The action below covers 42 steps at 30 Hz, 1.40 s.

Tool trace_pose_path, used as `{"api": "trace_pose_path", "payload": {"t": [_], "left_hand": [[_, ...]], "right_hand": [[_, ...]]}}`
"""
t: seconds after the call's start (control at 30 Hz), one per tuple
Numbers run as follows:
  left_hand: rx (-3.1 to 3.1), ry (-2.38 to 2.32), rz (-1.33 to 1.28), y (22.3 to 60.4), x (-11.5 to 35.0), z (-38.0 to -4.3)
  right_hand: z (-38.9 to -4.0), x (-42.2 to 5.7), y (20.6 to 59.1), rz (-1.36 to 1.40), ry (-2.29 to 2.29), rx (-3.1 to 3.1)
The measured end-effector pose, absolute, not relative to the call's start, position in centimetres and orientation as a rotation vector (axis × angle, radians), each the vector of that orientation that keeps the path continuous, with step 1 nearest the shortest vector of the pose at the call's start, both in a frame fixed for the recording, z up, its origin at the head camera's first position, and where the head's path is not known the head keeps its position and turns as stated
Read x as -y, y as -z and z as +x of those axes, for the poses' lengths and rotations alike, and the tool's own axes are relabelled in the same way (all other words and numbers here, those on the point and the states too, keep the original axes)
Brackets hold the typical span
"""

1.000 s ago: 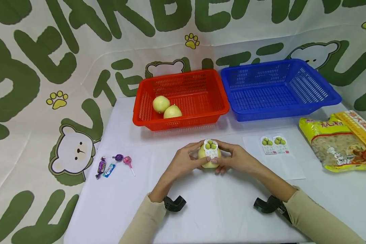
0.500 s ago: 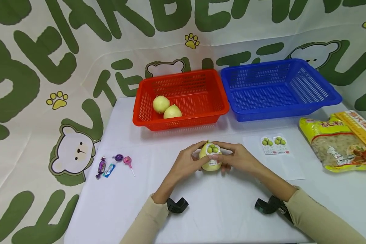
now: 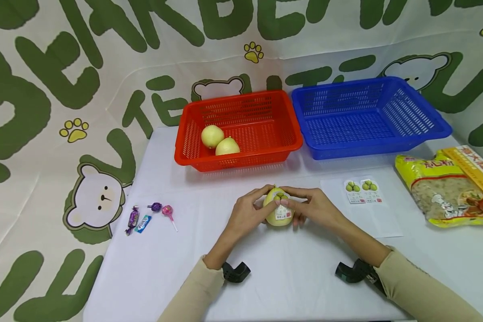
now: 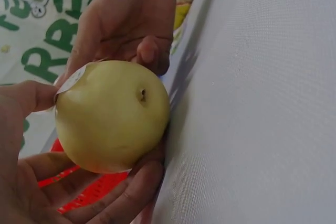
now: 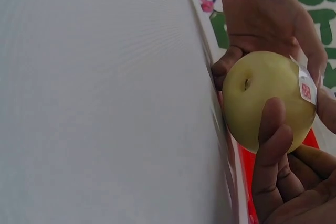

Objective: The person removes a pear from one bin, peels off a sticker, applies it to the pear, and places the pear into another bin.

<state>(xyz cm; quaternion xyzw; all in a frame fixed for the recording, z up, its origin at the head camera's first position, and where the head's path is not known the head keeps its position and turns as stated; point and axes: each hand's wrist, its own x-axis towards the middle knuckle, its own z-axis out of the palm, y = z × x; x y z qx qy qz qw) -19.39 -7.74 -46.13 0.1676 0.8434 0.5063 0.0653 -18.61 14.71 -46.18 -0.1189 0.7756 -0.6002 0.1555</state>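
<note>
A pale yellow pear [image 3: 272, 219] stands at the front middle of the table, its stem pointing up and away. On its near side lies a white sticker [image 3: 282, 213] with printed green fruit and a red mark. My left hand [image 3: 246, 213] holds the pear from the left, and my right hand [image 3: 317, 211] holds it from the right. Both thumbs press the sticker near its middle. In the left wrist view the pear's underside [image 4: 113, 124] faces the camera, and the sticker's edge follows the skin. The right wrist view shows fingers [image 5: 270, 166] curled against the pear.
Two more pears [image 3: 212, 137] lie in a red basket [image 3: 261, 157] at the back. Beside it stands a blue basket [image 3: 362, 147]. To the right are a backing sheet [image 3: 362, 223] with two stickers and a yellow food bag [image 3: 442, 192]. Several candies [image 3: 143, 223] lie left.
The pear has turned in my hands, so its stem now shows at the top. My thumbs have moved up the sticker from its lower part, uncovering the red mark.
</note>
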Motion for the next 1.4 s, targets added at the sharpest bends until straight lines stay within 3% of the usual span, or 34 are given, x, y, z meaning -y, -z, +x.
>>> {"api": "trace_pose_path", "payload": {"t": [0.73, 1.07, 1.2, 1.4], "left_hand": [[-2.623, -1.627, 0.371, 46.4, 6.5, -19.7], [-2.653, -1.601, 0.488, 46.3, 6.4, -19.6], [-2.461, -1.462, 0.621, 45.5, 8.1, -19.4], [-2.089, -1.185, 1.092, 44.8, 11.3, -19.5]], "right_hand": [[-19.1, -14.7, 46.0, -0.208, 1.700, -2.343], [-19.0, -14.2, 46.5, -0.244, 1.697, -2.327], [-19.0, -14.8, 45.7, -0.331, 1.618, -2.417], [-19.1, -16.9, 44.7, -0.401, 1.536, -2.501]]}}
